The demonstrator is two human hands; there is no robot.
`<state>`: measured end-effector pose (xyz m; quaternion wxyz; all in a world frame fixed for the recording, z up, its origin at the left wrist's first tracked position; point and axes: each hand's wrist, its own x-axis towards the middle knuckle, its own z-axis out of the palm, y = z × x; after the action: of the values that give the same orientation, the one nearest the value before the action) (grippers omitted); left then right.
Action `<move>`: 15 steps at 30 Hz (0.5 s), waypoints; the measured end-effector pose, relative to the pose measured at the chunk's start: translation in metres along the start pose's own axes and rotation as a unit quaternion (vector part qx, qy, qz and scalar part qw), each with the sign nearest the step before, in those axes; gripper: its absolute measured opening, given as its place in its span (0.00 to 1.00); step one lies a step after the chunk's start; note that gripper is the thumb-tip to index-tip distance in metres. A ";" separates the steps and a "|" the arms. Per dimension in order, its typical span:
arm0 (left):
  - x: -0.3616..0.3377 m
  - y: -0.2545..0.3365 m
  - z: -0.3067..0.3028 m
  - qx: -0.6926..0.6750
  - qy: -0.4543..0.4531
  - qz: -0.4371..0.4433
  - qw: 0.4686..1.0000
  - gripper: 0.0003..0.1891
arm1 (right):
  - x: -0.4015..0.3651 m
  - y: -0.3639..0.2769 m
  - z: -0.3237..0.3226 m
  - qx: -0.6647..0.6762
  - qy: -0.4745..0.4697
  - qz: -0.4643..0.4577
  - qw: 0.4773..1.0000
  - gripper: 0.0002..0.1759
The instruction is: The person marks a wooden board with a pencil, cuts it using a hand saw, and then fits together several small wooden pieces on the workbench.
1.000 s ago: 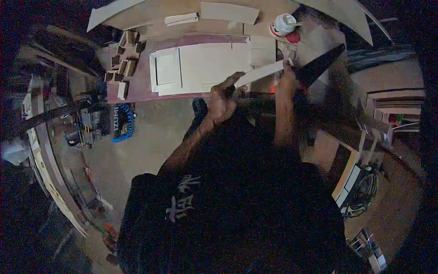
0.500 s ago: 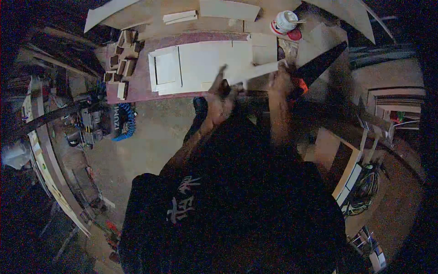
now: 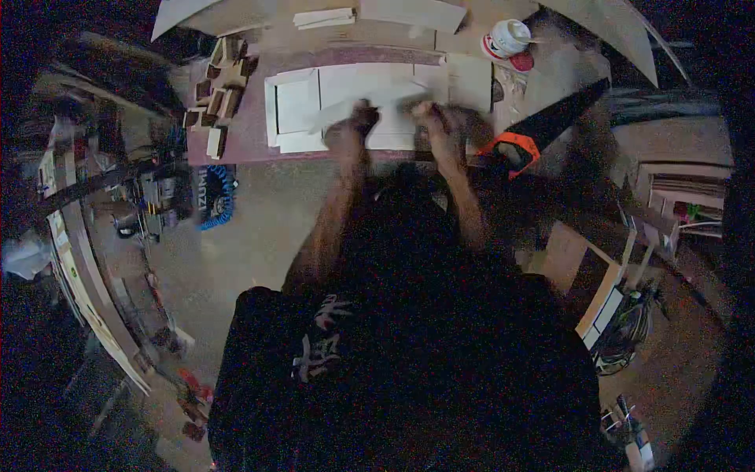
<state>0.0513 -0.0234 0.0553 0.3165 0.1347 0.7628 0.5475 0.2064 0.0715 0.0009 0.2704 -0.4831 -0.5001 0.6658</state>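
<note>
A thin pale strip (image 3: 393, 95), smeared by motion, slants over the bench. My left hand (image 3: 351, 132) is closed around it near its middle. My right hand (image 3: 440, 126) is closed at the strip's right end; its fingers are blurred. Beneath both hands lies a long white panel assembly (image 3: 346, 82) with a rectangular framed section at its left end. To the right of my right hand rests a handsaw (image 3: 515, 145) with an orange-edged handle and a dark blade.
Several small wood blocks (image 3: 215, 141) cluster on the left of the reddish bench top (image 3: 252, 145). A white tub (image 3: 507, 39) stands at the back right. Pale offcuts (image 3: 324, 17) lie along the far side. A coiled blue hose (image 3: 220, 208) hangs lower left.
Both hands have moved left with the strip, and its right end has come away from beside the saw. My left hand has gone from spread fingers to closed. The view has shifted slightly.
</note>
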 end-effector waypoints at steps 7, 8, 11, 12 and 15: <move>0.033 -0.057 -0.103 -0.299 0.047 -0.045 0.952 0.12 | -0.006 0.034 0.011 -0.564 -0.134 -0.314 0.752 0.28; 0.029 -0.065 -0.110 -0.293 0.038 -0.065 0.953 0.12 | -0.007 0.031 0.011 -0.572 -0.143 -0.311 0.746 0.27; 0.008 -0.078 -0.116 -0.324 0.029 -0.083 0.942 0.14 | -0.006 0.026 0.012 -0.591 -0.167 -0.325 0.719 0.24; 0.000 -0.082 -0.115 -0.342 0.028 -0.083 0.936 0.14 | -0.002 0.030 0.012 -0.593 -0.173 -0.343 0.707 0.23; -0.003 -0.091 -0.119 -0.343 0.034 -0.138 0.929 0.16 | 0.012 0.037 0.010 -0.573 -0.142 -0.347 0.728 0.21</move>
<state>-0.0081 -0.1473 -0.0038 0.3897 -0.1068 0.5498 0.7311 0.1970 0.0643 -0.0372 0.0806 -0.2389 -0.9522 0.1726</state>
